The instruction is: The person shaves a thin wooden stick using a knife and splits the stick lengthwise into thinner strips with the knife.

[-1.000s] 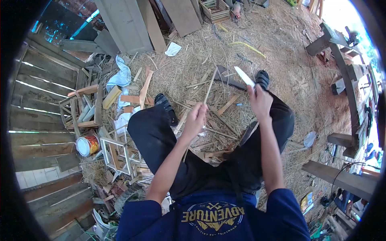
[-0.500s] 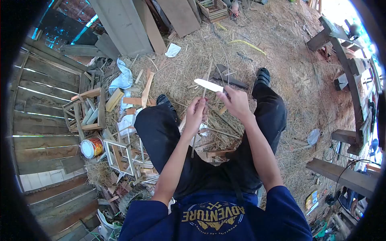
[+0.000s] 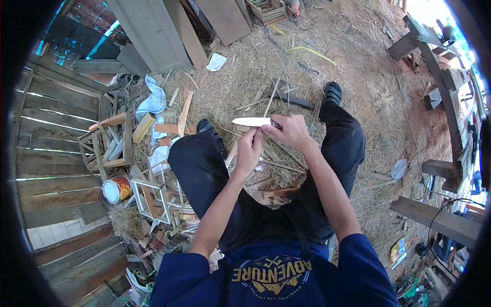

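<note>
My left hand [image 3: 249,148] is closed on a thin wooden stick [image 3: 272,96], whose far end sticks out beyond the knife and slants up to the right. A knife [image 3: 250,122] with a pale, bright blade is gripped by its handle in my right hand [image 3: 292,131]. The blade points left and lies across the stick just beyond my left fingers. My right thumb is close to the left fingertips; whether they touch I cannot tell. Both hands are between my knees, above the straw-strewn ground.
Straw and wood scraps cover the ground [image 3: 368,123]. To the left are a paint can [image 3: 117,190], a white frame [image 3: 153,202], a wooden crate [image 3: 110,140] and a light blue cloth [image 3: 152,100]. A wooden beam structure [image 3: 434,66] stands at right, with boards [image 3: 148,30] leaning at the back.
The knife has moved left and slightly down along with my right hand, its blade turning nearly level. My left hand has shifted slightly, and the stick now leans further right.
</note>
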`<state>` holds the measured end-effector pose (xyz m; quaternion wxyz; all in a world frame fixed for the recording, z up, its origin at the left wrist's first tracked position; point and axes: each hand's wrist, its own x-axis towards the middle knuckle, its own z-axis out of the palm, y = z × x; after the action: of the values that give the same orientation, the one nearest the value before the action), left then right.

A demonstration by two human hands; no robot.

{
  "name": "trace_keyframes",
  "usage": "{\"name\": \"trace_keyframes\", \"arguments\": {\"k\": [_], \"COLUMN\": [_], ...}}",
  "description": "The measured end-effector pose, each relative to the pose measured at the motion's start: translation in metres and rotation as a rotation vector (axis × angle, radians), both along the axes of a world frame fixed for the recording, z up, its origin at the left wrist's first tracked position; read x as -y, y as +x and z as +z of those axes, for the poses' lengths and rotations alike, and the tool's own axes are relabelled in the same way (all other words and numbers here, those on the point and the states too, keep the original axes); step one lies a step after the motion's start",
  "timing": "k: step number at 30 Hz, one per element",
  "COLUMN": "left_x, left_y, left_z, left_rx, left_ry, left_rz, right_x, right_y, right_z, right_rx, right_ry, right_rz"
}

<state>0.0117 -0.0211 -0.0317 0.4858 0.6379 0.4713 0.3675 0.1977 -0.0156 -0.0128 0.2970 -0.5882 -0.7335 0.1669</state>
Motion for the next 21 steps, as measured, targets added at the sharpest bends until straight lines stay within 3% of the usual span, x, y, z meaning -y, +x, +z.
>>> {"name": "trace_keyframes", "arguments": {"k": [8, 9, 12, 17, 21], "left_x": [0.006, 0.007, 0.036, 0.01, 0.005], "left_y": [-0.006, -0.014, -0.025, -0.027, -0.023], "left_z": [-0.002, -0.002, 0.022, -0.008, 0.017], "left_rx": [0.0, 0.008, 0.014, 0.188, 0.345], "left_ry": [-0.033, -0.146, -0.006, -0.3, -0.494], "left_rz": [-0.025, -0.053, -0.121, 0.013, -0.011], "right_x": [0.004, 0.001, -0.012, 0.025, 0.033], "right_y": [0.024, 0.041, 0.108, 0.086, 0.052], "right_z": [-0.006, -0.013, -0.014, -0.001, 0.005], "right_rx": [0.117, 0.139, 0.276, 0.216, 0.068], "right_ry": [0.053, 0.045, -0.161, -0.118, -0.15], "right_rz": [-0.094, -0.259, -0.77, -0.618, -0.452]}}
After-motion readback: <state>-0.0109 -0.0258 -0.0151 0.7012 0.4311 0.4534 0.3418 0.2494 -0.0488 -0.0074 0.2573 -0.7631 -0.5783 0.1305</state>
